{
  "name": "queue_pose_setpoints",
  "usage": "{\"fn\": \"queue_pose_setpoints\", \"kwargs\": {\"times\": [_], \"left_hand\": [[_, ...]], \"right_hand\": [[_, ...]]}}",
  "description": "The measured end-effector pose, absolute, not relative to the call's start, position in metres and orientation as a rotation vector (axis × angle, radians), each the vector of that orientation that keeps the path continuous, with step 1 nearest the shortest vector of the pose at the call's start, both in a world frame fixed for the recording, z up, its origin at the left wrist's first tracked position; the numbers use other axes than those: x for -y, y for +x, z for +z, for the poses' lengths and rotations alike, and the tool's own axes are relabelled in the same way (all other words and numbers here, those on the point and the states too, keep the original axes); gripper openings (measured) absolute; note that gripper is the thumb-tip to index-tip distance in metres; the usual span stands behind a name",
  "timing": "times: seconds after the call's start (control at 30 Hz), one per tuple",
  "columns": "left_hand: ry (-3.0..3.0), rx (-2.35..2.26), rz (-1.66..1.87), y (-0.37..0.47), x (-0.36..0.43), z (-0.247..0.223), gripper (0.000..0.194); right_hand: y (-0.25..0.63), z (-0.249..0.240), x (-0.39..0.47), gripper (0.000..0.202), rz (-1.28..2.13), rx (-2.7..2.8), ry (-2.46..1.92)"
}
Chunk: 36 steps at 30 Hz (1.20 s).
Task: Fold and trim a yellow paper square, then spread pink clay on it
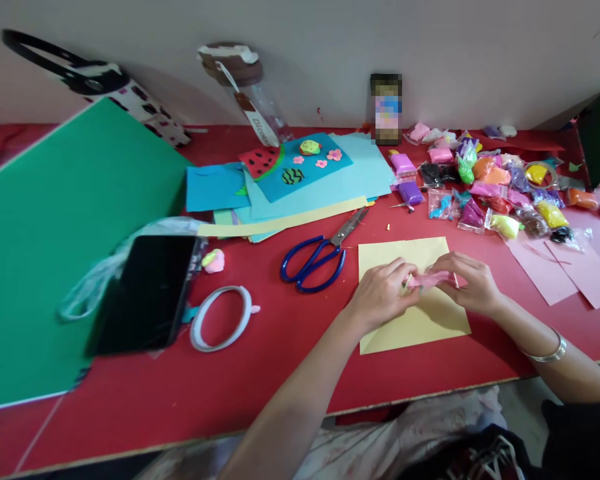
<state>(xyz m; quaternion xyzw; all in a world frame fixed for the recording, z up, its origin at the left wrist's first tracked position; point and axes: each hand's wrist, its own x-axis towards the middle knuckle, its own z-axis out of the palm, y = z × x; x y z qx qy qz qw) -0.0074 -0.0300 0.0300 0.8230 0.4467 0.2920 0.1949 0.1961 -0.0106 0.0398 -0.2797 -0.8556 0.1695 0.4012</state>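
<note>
In the head view, my left hand (384, 293) and my right hand (473, 283) face each other over a pale yellow paper sheet (420, 333). A soft-looking pink strip (427, 279) stretches between their fingertips, both hands pinching it. Whether it is clay or a wrapper, I cannot tell. Small pale bits show at each hand's fingers, partly hidden. Blue-handled scissors (307, 268) lie open to the left of the sheet.
Several small bags of coloured clay (485, 173) crowd the back right. Pink papers (545, 273) lie at right. Blue sheets with clay figures (325, 180), a tape roll (196, 330), a tablet (147, 293), a green board (75, 247), bottles and a propped phone (387, 110) stand around.
</note>
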Motion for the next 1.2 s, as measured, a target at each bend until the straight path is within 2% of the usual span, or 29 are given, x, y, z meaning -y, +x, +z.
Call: {"fn": "queue_pose_setpoints", "kwargs": {"times": [0.13, 0.33, 0.43, 0.57, 0.73, 0.97, 1.07, 1.2], "left_hand": [[2.300, -1.264, 0.977, -0.011, 0.028, 0.032, 0.003], [2.205, -1.171, 1.182, -0.012, 0.031, 0.037, 0.007], [2.196, -1.186, 1.217, -0.011, 0.033, 0.037, 0.004], [2.185, -1.149, 1.101, -0.007, 0.036, 0.033, 0.011], [2.357, -1.226, 1.078, -0.004, 0.037, 0.030, 0.013], [2.580, -1.381, 1.383, -0.009, 0.028, 0.028, 0.016], [2.400, -1.416, 1.518, -0.020, 0.024, 0.028, 0.016], [1.810, -1.428, 1.576, -0.033, 0.019, 0.032, 0.019]], "right_hand": [[0.196, 0.043, 0.011, 0.010, 0.425, 2.134, -0.750], [0.197, 0.047, 0.011, 0.014, 0.393, 2.123, -0.792], [0.198, 0.046, 0.012, 0.023, 0.396, 2.123, -0.803], [0.199, 0.042, 0.015, 0.035, 0.471, 2.154, -0.748], [0.195, 0.041, 0.019, 0.031, 0.491, 2.168, -0.739], [0.191, 0.046, 0.019, 0.015, 0.515, 2.087, -0.851], [0.197, 0.046, 0.015, 0.015, 0.464, 2.066, -0.914], [0.204, 0.043, 0.008, 0.020, 0.514, 1.986, -1.002]]}}
